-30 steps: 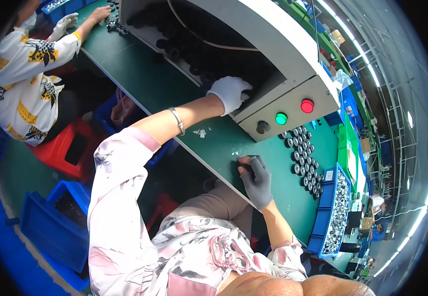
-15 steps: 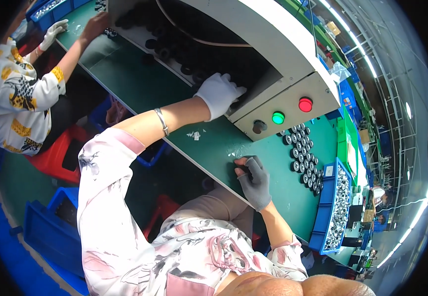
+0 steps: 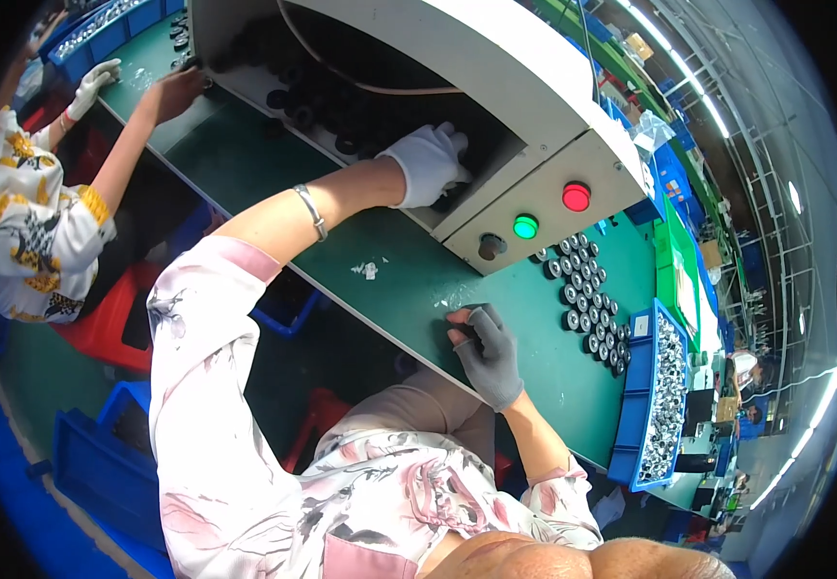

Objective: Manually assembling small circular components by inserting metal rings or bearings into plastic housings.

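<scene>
Pale floral sleeve up front. Right hand, grey fingerless glove, rests on the green tabletop near its front edge; fingers curled in loosely, thumb close to the index finger, can't tell if anything is pinched there. White flecks just beyond it, white scraps farther left.

Left hand, white glove, metal bracelet on the forearm, at the lower opening of the pale machine housing. Its fingers are bent, tips partly lost in shadow; can't tell how far apart they are or whether they hold a part.

Dark ring-shaped parts lie inside that opening, left of and behind the glove: matte black, round, a heap too dim to count. Black round pieces with silvery centres stand in rough rows on the tabletop, right of the housing (similar look, sharper light).

Front panel: dark knob, green button, red button. Blue bin of small shiny metal parts has a white label, print too small to read.

Far left, a co-worker's hand is near more dark parts.
</scene>
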`<state>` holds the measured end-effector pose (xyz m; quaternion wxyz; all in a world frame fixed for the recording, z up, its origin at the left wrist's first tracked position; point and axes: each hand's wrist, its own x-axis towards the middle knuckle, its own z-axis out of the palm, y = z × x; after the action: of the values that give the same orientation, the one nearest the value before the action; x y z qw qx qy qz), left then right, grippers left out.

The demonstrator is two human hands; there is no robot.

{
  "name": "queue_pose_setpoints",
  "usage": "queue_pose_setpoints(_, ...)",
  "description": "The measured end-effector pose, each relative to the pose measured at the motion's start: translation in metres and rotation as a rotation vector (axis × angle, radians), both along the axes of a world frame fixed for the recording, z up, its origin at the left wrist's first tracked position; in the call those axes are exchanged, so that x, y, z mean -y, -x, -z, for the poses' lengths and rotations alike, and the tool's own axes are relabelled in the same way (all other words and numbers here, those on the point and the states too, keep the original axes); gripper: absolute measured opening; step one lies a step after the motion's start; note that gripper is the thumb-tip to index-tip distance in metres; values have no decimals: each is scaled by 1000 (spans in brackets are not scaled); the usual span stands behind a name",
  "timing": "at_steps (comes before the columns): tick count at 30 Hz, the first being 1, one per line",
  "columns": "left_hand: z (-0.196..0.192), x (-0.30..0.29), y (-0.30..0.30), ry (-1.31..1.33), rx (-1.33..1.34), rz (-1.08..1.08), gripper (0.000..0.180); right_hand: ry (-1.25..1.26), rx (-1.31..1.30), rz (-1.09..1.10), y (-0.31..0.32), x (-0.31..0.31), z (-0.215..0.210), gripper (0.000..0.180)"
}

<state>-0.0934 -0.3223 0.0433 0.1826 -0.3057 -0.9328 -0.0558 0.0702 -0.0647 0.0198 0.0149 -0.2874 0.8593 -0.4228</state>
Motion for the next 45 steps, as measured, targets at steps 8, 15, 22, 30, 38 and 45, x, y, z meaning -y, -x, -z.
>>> queue_pose_setpoints(8,-14,2,9,13,158,118,41,-4,-27,-22,3,-4,2,17)
queue_pose_setpoints(15,-21,-4,24,190,350,54,43,16,-36,-49,4,-5,4,16)
queue_pose_setpoints(22,-17,-1,27,366,301,134,46,54,-8,-51,5,-8,9,16)
queue_pose_setpoints(30,-2,8,25,158,227,81,33,56,11,-82,6,-9,8,16)
queue_pose_setpoints(38,27,2,28,-287,67,-85,28,74,15,-86,7,-6,1,18)
queue_pose_setpoints(45,27,33,-3,-451,-256,-61,27,78,-69,-136,4,-4,0,20)
